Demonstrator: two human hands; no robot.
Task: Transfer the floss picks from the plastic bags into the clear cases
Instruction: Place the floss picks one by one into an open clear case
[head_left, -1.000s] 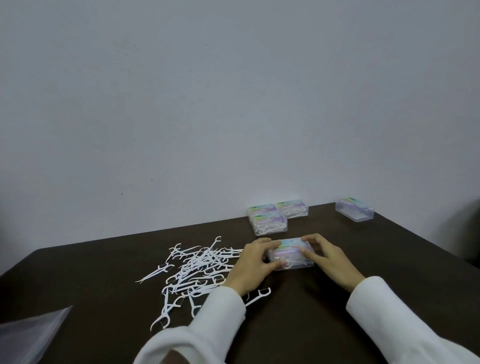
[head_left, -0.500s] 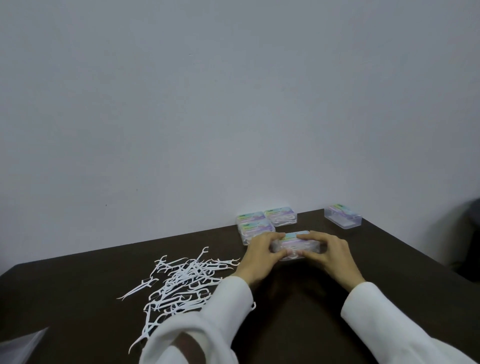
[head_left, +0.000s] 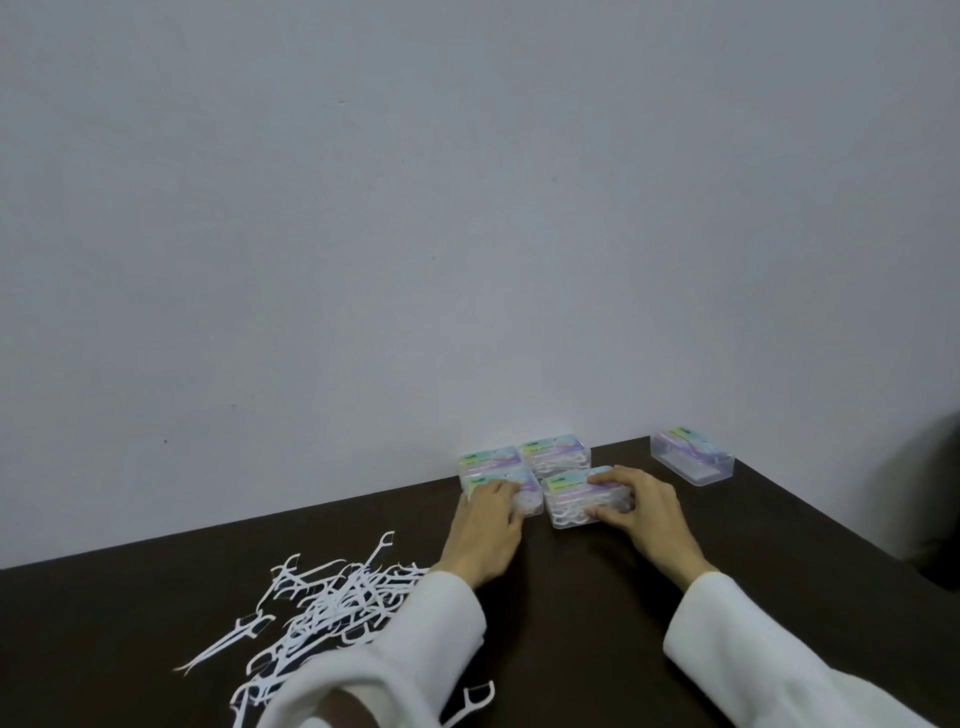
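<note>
The bench (head_left: 597, 613) surface between the two sleeves lies bare. Loose floss picks (head_left: 332, 603) cover its near-left area. Filled cases (head_left: 550, 454) stand clustered against the wall (head_left: 467, 208) at the far edge. A bare gap separates them from the single case (head_left: 693, 454) at far right.

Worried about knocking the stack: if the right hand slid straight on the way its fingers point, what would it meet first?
Probably the filled case by the wall, just beyond the case the right hand holds; depth is unclear.
</note>
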